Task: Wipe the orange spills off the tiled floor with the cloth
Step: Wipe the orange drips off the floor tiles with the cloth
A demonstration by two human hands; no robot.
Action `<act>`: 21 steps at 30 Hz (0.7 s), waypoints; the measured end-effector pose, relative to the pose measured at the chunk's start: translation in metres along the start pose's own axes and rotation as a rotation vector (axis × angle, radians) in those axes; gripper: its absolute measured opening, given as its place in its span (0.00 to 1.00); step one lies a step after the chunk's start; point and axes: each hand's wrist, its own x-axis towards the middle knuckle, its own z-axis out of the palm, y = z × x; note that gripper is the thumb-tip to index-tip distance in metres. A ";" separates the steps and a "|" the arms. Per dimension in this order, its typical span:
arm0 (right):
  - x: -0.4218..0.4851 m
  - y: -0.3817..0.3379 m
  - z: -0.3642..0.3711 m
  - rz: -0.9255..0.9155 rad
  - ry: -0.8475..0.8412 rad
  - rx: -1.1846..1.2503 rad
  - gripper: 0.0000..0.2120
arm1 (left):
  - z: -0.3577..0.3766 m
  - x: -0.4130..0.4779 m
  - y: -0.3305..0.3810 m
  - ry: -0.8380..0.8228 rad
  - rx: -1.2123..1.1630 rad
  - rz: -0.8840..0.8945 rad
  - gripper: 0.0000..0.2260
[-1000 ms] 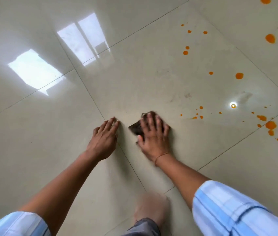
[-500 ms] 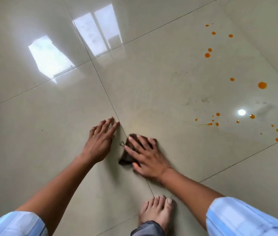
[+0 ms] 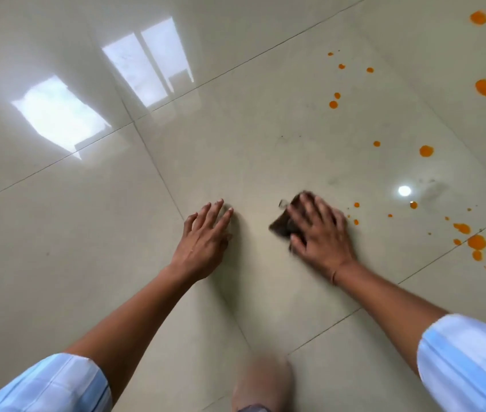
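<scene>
My right hand (image 3: pixel 319 230) presses flat on a small dark cloth (image 3: pixel 281 224) on the glossy beige tiled floor (image 3: pixel 93 239); the cloth shows only at the hand's left side and the hand is blurred. Small orange drops (image 3: pixel 356 222) lie just right of its fingers. Bigger orange spills (image 3: pixel 476 241) sit farther right, with more orange spots (image 3: pixel 426 150) and a large blob (image 3: pixel 483 87) beyond. My left hand (image 3: pixel 206 242) rests flat on the floor to the left, fingers spread, holding nothing.
My bare foot (image 3: pixel 262 382) is at the bottom centre, blurred. Tile joints cross the floor. Bright window reflections (image 3: pixel 60 117) and a round light glare (image 3: pixel 404 190) shine on the tiles.
My right hand has slid the cloth to the right, away from the left hand and up to the small orange drops. The left hand stays planted.
</scene>
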 end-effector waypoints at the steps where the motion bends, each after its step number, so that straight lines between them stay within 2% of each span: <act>1: 0.019 0.017 -0.006 0.087 0.012 -0.021 0.32 | 0.000 0.012 0.012 0.005 -0.005 0.038 0.25; 3: 0.037 0.039 -0.012 0.207 0.046 -0.019 0.31 | 0.000 0.034 0.035 0.006 -0.004 0.104 0.26; 6: -0.004 0.042 -0.006 0.347 0.077 0.019 0.31 | 0.000 0.062 0.067 -0.020 0.006 0.201 0.26; 8: -0.041 0.042 -0.004 0.301 0.023 0.030 0.31 | 0.000 0.078 0.087 -0.038 0.017 0.263 0.26; 10: -0.036 0.065 -0.005 0.249 0.010 0.006 0.32 | 0.000 0.090 0.102 -0.051 0.018 0.306 0.27; 13: 0.010 0.081 -0.013 0.639 0.086 0.039 0.32 | 0.003 0.112 0.112 -0.049 0.035 0.347 0.27; 14: 0.016 0.068 -0.015 0.661 0.104 0.059 0.32 | 0.003 0.116 0.108 -0.033 0.038 0.347 0.27; 18: -0.060 0.045 -0.005 0.309 0.003 0.023 0.32 | 0.004 0.127 0.110 -0.005 0.030 0.360 0.26; 20: -0.079 0.083 -0.010 0.385 0.009 0.030 0.32 | 0.004 0.130 0.119 -0.004 0.023 0.387 0.26; 21: -0.071 0.106 -0.012 0.512 0.028 0.023 0.32 | 0.005 0.136 0.128 -0.008 0.020 0.415 0.26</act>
